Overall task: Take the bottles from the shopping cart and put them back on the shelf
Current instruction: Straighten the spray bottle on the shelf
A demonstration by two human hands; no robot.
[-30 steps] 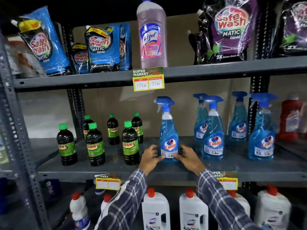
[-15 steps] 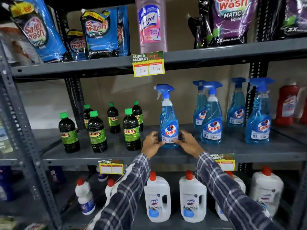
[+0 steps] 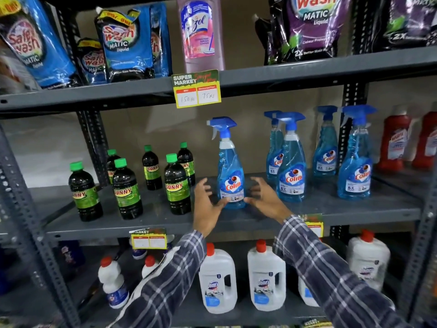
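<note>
The blue spray bottle (image 3: 230,171) stands upright on the middle shelf (image 3: 331,207), both hands (image 3: 238,202) spread open beside it (holding nothing), so slide them back gently without bumping it.

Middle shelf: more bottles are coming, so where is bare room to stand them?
Bare patches on the middle shelf: between the single Colin bottle and the Colin group, and the front strip. Crowded around the Sunny bottles.
</note>
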